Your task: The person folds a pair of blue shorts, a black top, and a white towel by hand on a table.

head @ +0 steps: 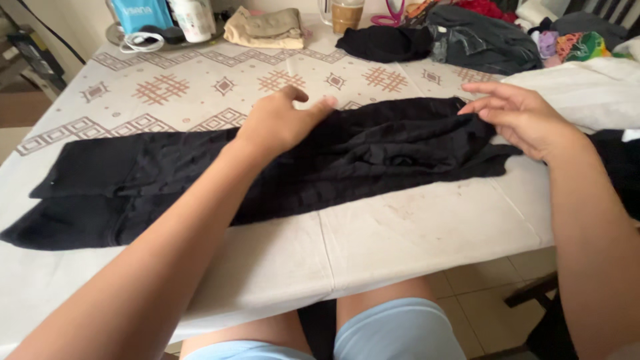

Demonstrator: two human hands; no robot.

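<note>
A long black garment [133, 180] lies stretched across the table from the left edge to the right of centre. My left hand [280, 120] rests flat on its upper middle part, fingers spread and pointing right. My right hand [523, 117] hovers at the garment's right end, fingers apart and touching or just above the cloth. Neither hand grips anything.
The table wears a white cloth with a brown diamond pattern [167, 87]. At the far edge sit a folded beige cloth [267, 30], a black folded garment [387, 43], a dark grey garment [480, 40], colourful clothes [573, 47] and containers [193, 20]. White fabric [587, 93] lies at right.
</note>
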